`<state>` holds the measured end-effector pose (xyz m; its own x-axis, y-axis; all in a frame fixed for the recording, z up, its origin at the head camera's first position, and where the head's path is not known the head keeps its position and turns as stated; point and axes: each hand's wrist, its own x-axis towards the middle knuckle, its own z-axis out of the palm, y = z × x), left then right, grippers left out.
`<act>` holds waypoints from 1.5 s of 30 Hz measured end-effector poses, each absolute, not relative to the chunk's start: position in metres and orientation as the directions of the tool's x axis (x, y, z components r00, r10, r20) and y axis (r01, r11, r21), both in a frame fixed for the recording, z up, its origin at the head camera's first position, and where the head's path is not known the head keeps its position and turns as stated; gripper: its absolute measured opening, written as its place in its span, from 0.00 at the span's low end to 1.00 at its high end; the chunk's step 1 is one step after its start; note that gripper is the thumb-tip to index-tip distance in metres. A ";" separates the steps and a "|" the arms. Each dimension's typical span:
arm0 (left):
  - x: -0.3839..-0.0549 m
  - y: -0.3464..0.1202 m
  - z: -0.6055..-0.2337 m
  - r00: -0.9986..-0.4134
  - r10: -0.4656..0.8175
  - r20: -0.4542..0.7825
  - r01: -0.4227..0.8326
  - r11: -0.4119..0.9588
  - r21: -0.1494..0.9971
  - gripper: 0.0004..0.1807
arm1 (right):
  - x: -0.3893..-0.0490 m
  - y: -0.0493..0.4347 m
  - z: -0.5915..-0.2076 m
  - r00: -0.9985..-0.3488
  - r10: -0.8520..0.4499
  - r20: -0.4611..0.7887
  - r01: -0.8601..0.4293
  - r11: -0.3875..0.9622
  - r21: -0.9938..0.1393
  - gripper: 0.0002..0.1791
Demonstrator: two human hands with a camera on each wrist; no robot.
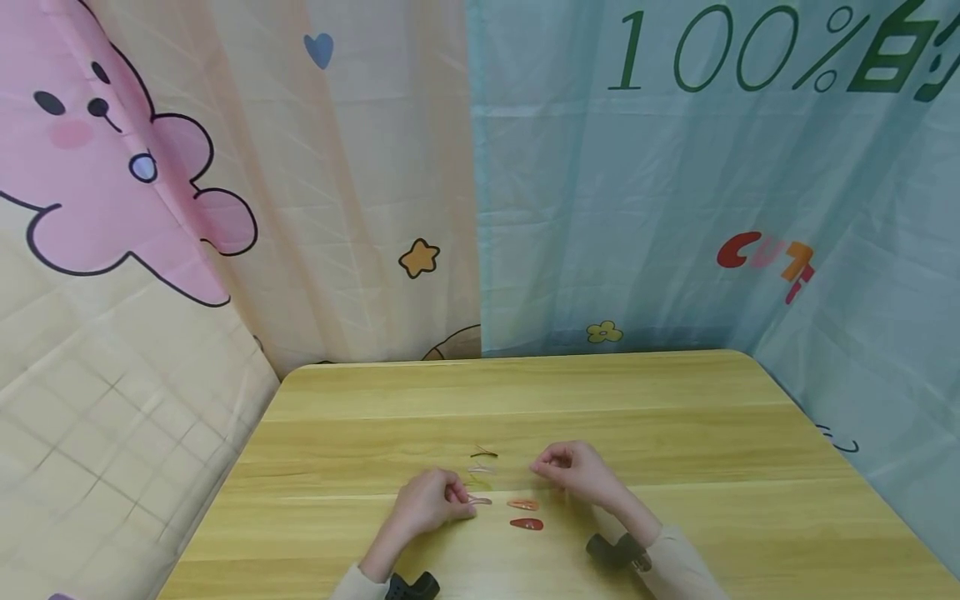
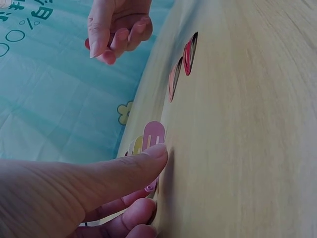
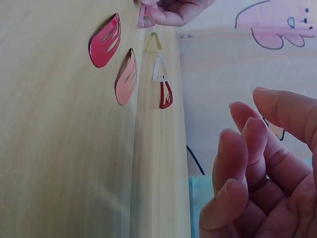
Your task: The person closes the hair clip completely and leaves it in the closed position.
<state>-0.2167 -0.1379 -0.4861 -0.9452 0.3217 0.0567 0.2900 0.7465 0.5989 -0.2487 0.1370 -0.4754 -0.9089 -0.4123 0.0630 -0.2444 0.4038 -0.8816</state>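
Saw two cloth hangings behind everything, one cream (image 1: 367,175) and one blue (image 1: 555,217). Read "100%" (image 1: 701,50) in green on the blue cloth, followed by green characters partly cut off; lower down, made out coloured letters, "CUT" (image 1: 750,250), plus a last red one too distorted to read. Found one wood-grained surface (image 1: 645,400) below. Noted one pink cartoon figure (image 1: 82,225) at far left, then one orange star (image 1: 418,258), one blue heart (image 1: 318,51) and one yellow flower (image 1: 604,332). Counted two hands in pale sleeves (image 1: 682,567): left hand (image 1: 431,500) pinching a clip, right hand (image 1: 577,473) raised, fingers loosely bent, with a narrow bare gap between thumb and index finger. Noticed two black devices (image 1: 615,552), one per wrist. Counted six hair clips: red (image 1: 527,524) and orange (image 1: 522,505) lying near each other between the hands; pink (image 2: 154,133) in the left hand's pinch, nearest in a row with yellow (image 1: 477,482), white (image 3: 160,69) and dark red (image 3: 166,95).
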 end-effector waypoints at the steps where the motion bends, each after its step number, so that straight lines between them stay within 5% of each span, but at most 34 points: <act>1: -0.216 -0.137 -0.486 -0.946 0.320 0.057 0.289 0.747 0.598 0.12 | -0.248 0.137 -0.475 -0.910 -0.411 0.060 -0.238 0.398 -0.886 0.15; 45: -0.215 -0.130 -0.480 -0.947 0.301 0.109 0.301 0.721 0.624 0.10 | -0.242 0.131 -0.471 -0.894 -0.447 0.007 -0.166 0.318 -0.934 0.15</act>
<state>-0.2151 -0.1304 -0.4797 -0.9473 0.3014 0.1087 0.3010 0.7208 0.6244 -0.2422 0.1314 -0.4705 -0.8943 -0.4474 0.0069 -0.1661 0.3177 -0.9335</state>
